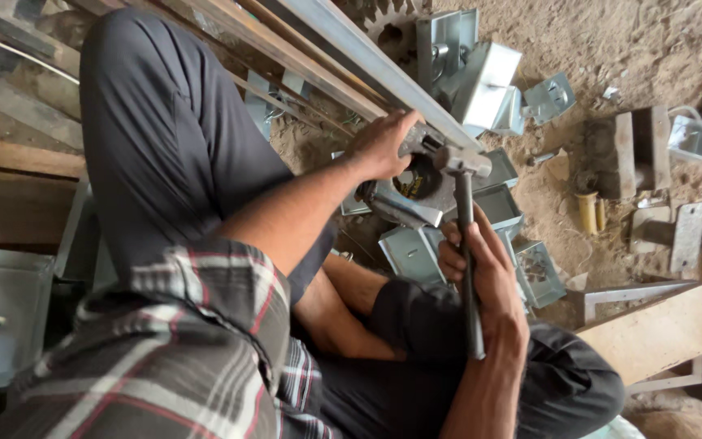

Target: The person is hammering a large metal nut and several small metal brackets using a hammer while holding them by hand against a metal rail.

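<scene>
Right grip [481,272] around hammer [465,236] handle

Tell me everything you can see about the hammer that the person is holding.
The hammer has a dull grey metal head at the top and a long, dark, straight handle that looks like metal too. It stands nearly upright in the picture, head away from the person. The right hand grips the handle about midway, fingers wrapped round it. The head rests on or just above the grey sheet-metal piece that the left hand steadies; actual contact cannot be told.
</scene>
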